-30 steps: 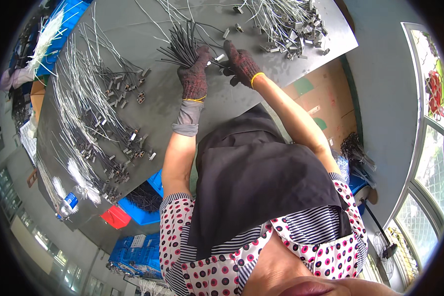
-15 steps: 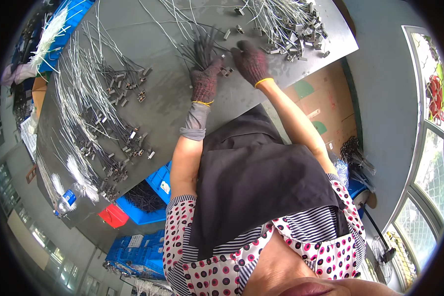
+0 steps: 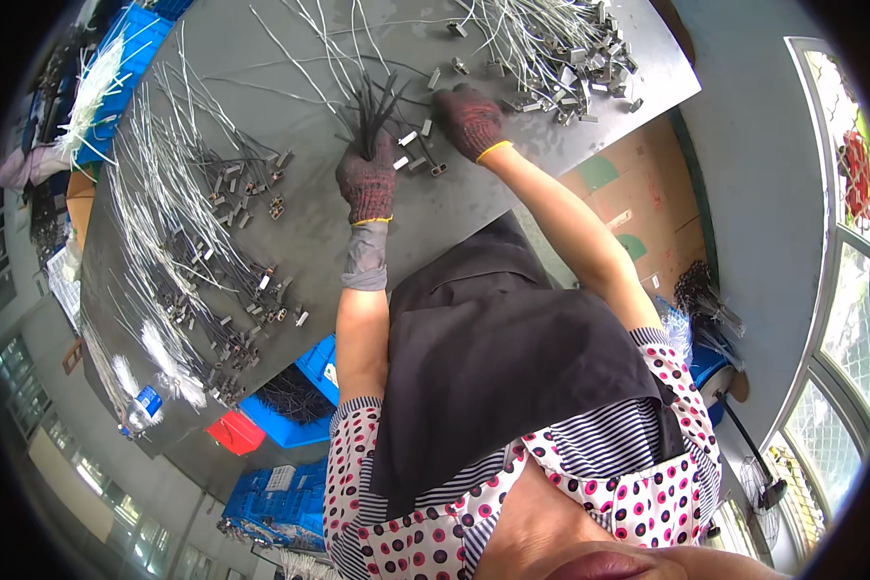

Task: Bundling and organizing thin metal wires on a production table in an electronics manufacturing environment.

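My left hand [image 3: 366, 179], in a dark red-and-black knit glove, is closed round a bundle of thin black tubes [image 3: 369, 114] that fan out beyond the fingers. To its right, my right hand [image 3: 472, 121] wears a matching glove with a yellow cuff. Its fingers are curled at the end of a dark cable, and what they pinch is hidden. Between the hands lie a few small metal connectors [image 3: 408, 137] on dark cable ends. Light grey cables [image 3: 309, 77] run from there toward the far edge.
Many grey cables with metal connectors [image 3: 572, 82] are heaped at the far right of the metal table [image 3: 290, 227]. More cable bundles [image 3: 164, 217] spread over the left. Blue bins [image 3: 278, 420] and a red bin [image 3: 234, 432] stand below the table edge; a bottle [image 3: 143, 411] lies at the left corner.
My left hand has moved left and slightly nearer with the black tubes, away from the connectors. My right hand has shifted a little left, its fingers now curled at a dark cable.
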The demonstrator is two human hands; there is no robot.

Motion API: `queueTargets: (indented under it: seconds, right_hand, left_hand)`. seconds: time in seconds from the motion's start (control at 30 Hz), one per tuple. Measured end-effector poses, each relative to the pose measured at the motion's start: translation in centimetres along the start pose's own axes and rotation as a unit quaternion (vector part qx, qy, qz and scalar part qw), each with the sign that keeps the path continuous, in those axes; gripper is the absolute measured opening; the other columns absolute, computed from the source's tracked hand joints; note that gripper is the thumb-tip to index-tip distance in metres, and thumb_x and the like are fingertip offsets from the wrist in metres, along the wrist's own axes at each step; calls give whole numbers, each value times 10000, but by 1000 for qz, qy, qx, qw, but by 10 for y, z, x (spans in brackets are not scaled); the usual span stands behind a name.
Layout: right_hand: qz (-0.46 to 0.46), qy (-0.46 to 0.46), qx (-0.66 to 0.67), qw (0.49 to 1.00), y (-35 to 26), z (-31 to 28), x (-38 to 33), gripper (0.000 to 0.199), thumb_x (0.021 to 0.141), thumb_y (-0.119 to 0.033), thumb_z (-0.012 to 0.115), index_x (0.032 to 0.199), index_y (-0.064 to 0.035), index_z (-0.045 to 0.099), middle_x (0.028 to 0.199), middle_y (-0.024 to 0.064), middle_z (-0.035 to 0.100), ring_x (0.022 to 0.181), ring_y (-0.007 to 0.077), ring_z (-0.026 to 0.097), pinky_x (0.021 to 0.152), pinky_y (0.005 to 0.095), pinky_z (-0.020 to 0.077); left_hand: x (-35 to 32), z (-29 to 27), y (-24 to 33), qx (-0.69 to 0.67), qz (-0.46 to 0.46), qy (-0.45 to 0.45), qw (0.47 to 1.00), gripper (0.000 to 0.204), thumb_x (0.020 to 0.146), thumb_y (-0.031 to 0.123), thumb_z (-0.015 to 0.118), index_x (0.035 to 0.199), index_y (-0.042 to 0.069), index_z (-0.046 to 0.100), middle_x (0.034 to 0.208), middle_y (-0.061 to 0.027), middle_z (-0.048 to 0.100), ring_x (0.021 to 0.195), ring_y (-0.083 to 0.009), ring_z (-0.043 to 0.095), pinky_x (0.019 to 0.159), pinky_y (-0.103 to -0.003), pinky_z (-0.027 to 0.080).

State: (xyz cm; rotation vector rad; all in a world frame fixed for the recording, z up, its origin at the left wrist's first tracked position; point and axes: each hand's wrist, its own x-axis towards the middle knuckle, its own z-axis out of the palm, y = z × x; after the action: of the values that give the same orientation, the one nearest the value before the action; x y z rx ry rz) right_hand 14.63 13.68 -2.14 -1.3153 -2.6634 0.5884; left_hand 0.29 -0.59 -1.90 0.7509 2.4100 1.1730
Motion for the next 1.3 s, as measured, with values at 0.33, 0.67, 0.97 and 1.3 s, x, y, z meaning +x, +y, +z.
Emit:
queueTargets:
  seconds: [0.33,0.67,0.97,1.3]
  right_hand:
    - [47,44,320,945,-2,-29,-30,313,905,-329,668,1015,-38,694,930,183,726,882,353,713,791,446,554]
    - [147,86,328,929,8,-26,2,251,925,-253,660,1014,-27,724,960,198,732,901,342,718,791,413,554]
    - [303,59,145,940,49,-21,98,339,866,-277,579,933,28,712,986,277,704,900,454,681,792,502,547]
    - [178,104,327,922,17,-74,-38,297,957,-287,595,1113,-68,721,861,113,730,725,234,698,728,404,535]
  left_hand:
    - [-6,15,40,-238,-120,-156,951,364,879,329,775,947,-26,727,831,-74,739,648,-156,691,620,-343,558]
    - [2,23,62,-373,-202,-152,893,303,915,271,745,952,-29,717,803,-89,732,652,-173,705,601,-306,573]
    - [16,27,59,-455,-202,-112,860,218,941,174,715,956,-41,680,815,-122,713,616,-205,698,584,-345,616]
    - [-19,46,78,-412,-196,-202,867,254,967,153,678,1117,-51,659,893,-119,721,703,-215,708,694,-359,624]
